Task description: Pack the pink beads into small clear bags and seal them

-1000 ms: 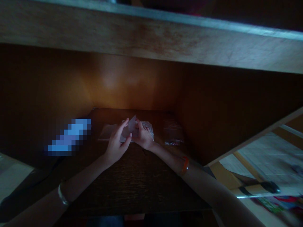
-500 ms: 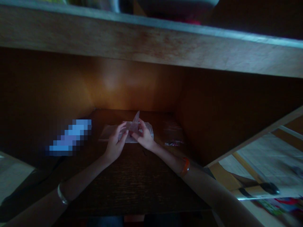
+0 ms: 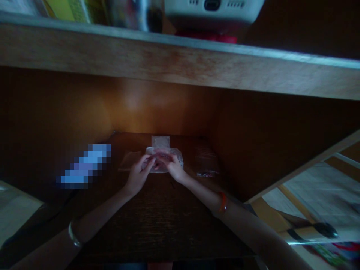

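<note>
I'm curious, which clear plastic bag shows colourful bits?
The clear plastic bag right of the right hand; only it shows colourful bits, along its lower edge.

A dark wooden desk [image 3: 157, 225] holds a plastic bag [image 3: 168, 167] and packet [image 3: 205, 163].

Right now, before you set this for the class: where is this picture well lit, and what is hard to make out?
In the head view, the wooden shelf edge is brightest, with bluish glare along its top; the left hand, right hand and clear plastic bag sit in dim light; the blue patch is pixelated; the pale surface is smeared.
</note>
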Motion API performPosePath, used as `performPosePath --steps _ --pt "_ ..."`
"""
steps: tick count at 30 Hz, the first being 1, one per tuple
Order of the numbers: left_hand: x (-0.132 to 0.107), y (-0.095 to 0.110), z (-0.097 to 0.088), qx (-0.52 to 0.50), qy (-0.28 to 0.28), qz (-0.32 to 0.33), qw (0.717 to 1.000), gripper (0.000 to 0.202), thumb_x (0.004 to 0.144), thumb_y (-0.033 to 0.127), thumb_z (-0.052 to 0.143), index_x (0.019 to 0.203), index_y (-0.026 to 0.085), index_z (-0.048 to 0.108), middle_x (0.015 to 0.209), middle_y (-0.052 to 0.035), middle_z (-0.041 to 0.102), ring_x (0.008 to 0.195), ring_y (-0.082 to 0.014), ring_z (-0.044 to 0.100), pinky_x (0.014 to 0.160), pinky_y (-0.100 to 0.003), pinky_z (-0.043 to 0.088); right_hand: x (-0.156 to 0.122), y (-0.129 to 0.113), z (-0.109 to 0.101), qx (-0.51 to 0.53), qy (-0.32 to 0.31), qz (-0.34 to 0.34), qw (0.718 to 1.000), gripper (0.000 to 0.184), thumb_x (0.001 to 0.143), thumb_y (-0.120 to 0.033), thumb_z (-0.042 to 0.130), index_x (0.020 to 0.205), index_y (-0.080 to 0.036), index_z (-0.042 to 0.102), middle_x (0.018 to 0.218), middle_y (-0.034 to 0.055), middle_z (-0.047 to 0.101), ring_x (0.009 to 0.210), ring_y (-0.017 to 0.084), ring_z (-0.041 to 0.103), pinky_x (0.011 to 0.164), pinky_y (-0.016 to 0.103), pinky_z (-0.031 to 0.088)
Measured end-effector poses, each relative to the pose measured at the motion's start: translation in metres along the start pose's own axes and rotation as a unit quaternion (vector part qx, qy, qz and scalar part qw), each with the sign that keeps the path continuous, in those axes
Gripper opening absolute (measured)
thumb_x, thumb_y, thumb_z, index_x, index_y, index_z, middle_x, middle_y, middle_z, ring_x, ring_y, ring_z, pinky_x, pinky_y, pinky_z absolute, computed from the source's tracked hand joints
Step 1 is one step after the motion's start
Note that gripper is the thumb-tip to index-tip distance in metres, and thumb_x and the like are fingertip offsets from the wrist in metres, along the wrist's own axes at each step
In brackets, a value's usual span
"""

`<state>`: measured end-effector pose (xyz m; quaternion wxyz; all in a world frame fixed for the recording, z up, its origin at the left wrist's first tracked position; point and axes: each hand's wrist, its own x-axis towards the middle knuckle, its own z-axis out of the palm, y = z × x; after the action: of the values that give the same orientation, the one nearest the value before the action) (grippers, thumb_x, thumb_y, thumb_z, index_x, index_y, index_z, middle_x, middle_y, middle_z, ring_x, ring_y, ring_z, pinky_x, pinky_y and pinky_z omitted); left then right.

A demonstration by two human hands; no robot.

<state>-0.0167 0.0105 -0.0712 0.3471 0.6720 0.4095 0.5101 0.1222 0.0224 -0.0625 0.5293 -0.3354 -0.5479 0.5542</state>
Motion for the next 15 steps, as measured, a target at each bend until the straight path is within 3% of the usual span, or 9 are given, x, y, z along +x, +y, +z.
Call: performPosePath --steps 3,8,15 --pt "0.000 0.004 -0.001 0.036 0.015 0.013 0.999 0.015 0.084 0.032 0.051 0.079 0.018 0.056 0.073 -0.0012 0.063 0.070 -0.0159 0.062 0.067 -0.028 0.050 0.001 -0.001 -0.001 0.025 0.001 0.020 0.999 0.022 0.072 -0.033 0.063 0.088 -0.019 0.056 0.073 -0.0017 0.062 0.057 0.011 0.061 0.054 0.028 0.056" --pt "-0.001 0.010 -0.002 0.062 0.057 0.027 0.996 0.014 0.084 0.030 0.051 0.079 0.018 0.055 0.071 0.0003 0.061 0.066 -0.0140 0.059 0.062 -0.025 0.047 -0.013 -0.002 -0.006 0.018 -0.037 0.063 0.997 0.029 0.069 -0.038 0.067 0.087 -0.018 0.056 0.067 -0.0018 0.061 0.054 0.011 0.062 0.051 0.026 0.056" --pt "-0.004 0.007 0.000 0.058 0.027 0.025 0.998 0.017 0.086 0.034 0.049 0.081 0.019 0.055 0.073 0.0001 0.062 0.070 -0.0151 0.060 0.065 -0.025 0.047 -0.035 -0.001 -0.025 0.005 0.009 0.066 0.998 0.032 0.070 -0.044 0.067 0.080 -0.017 0.052 0.063 -0.0038 0.058 0.051 0.010 0.061 0.043 0.021 0.052"
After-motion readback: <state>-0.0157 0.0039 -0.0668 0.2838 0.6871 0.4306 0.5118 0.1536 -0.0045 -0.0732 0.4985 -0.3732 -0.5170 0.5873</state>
